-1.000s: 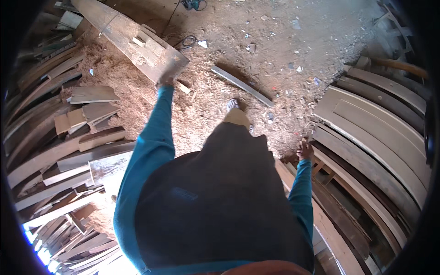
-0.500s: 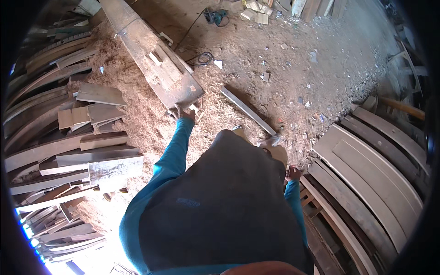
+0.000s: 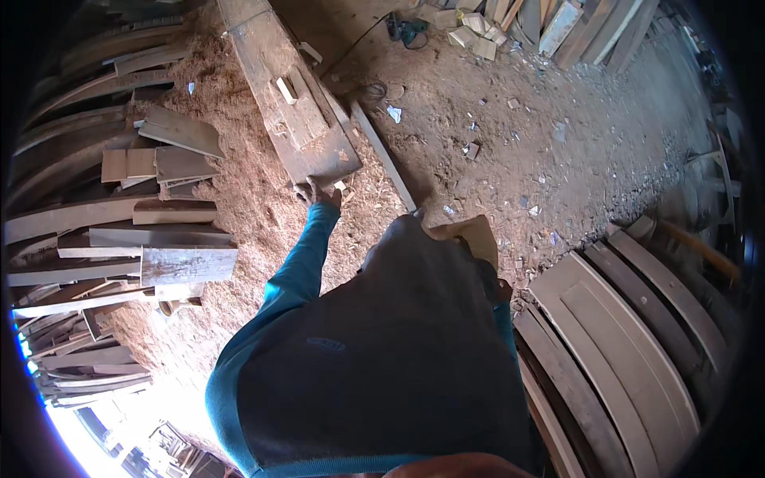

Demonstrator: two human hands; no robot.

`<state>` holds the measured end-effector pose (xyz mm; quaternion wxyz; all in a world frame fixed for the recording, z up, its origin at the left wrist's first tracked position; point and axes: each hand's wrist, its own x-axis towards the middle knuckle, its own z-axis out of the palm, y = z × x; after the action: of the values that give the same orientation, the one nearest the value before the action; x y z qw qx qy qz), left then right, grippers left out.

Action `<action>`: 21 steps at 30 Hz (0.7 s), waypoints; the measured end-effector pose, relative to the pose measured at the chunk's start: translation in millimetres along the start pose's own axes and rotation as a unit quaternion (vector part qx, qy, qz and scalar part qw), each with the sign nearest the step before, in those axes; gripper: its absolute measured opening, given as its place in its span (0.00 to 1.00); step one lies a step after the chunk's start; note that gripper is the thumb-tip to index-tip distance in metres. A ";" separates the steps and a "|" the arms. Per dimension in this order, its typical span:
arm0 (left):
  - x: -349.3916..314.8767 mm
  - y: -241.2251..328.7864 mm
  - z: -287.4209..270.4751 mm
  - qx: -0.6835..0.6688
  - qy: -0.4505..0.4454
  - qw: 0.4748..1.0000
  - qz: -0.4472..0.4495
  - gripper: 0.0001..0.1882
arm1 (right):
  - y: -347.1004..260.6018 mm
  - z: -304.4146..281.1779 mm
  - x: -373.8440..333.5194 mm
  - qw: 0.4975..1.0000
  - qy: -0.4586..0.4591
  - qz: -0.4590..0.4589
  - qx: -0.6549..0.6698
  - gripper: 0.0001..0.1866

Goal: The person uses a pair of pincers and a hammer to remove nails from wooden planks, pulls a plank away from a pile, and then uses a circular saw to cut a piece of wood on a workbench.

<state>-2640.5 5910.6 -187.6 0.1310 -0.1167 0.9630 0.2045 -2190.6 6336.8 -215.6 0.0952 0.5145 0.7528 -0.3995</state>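
Observation:
My left hand (image 3: 317, 193) is at the near end of a long, low wooden bench (image 3: 327, 165), its fingers apart and resting against the edge. On top of the bench lie a flat board (image 3: 301, 111) and a small pale wood block (image 3: 286, 90). Beside the bench's right edge, a narrow board (image 3: 384, 155) lies on the ground, its near end by what looks like my foot (image 3: 418, 213). My right hand (image 3: 504, 291) hangs low at my right side. Most of it is hidden behind my dark shirt front, so its fingers do not show.
Stacked planks (image 3: 187, 265) line the left side. Panelled boards (image 3: 621, 334) lean at the right. A green power tool (image 3: 408, 32) with a cord sits at the far side near wood offcuts (image 3: 478, 36). Shavings (image 3: 247, 199) cover the ground around the bench.
The narrow board has shifted left and away from me, closer to the bench. My right hand has gone mostly behind my body. My left hand stays at the bench end.

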 end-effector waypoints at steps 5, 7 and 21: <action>-2.4 -7.8 2.8 -0.001 0.045 0.999 0.028 0.57 | -28.7 -8.7 39.1 0.998 -0.056 0.031 0.026 0.22; -7.2 -9.1 -5.7 0.012 0.001 1.000 0.025 0.57 | -43.0 -13.7 65.8 0.997 -0.071 0.032 0.029 0.22; -1.8 223.9 -95.2 0.080 -0.286 0.953 0.059 0.38 | -157.1 -59.6 324.8 0.947 -0.168 0.132 0.239 0.19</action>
<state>-2720.6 6069.6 -21.7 0.3974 0.0149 0.9037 0.1586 -2455.3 6581.6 -277.0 0.1469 0.5421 0.5338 -0.6321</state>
